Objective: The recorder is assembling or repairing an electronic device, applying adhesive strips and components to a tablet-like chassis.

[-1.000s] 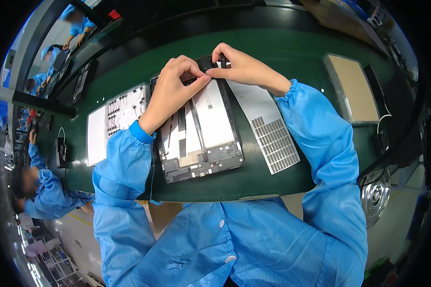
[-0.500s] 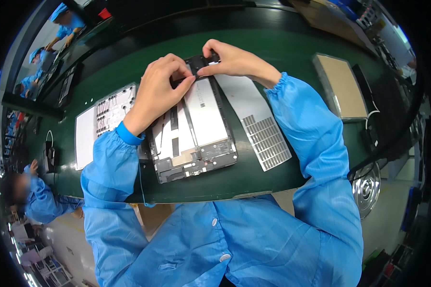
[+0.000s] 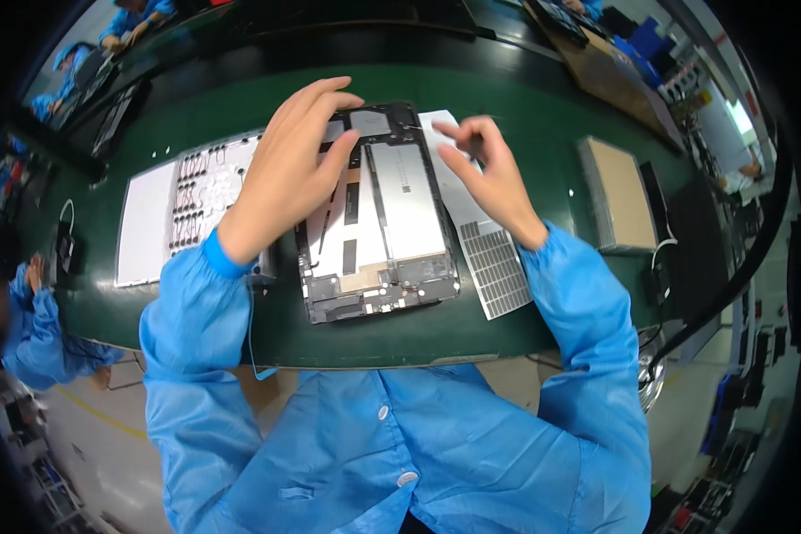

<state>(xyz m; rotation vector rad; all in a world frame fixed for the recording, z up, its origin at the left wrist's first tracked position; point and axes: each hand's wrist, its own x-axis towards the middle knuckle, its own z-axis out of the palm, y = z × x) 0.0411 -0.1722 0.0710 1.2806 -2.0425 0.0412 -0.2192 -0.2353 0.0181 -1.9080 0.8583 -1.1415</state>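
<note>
Moved apart, released: left hand (image 3: 292, 169) spread over opened tablet (image 3: 409, 214), right hand (image 3: 497, 176) half-curled above sheet (image 3: 497, 271).

The tablet (image 3: 414, 200) is silver and black, the sheet (image 3: 465, 209) white, grey-gridded, the table (image 3: 543, 133) green

A tan-topped stack (image 3: 623, 189) lies on the green table (image 3: 547, 125).

Fisheye view under bright, diffuse light, blackening toward the rim. The near edge of the green bench (image 3: 525, 111) bows. Below and between the left hand (image 3: 289, 169) and right hand (image 3: 500, 178), pale metal plates (image 3: 411, 209) gleam almost white. A dull sheen lies beyond the hands; slight blur softens the right. Outlying surroundings appear stretched and indistinct.
</note>
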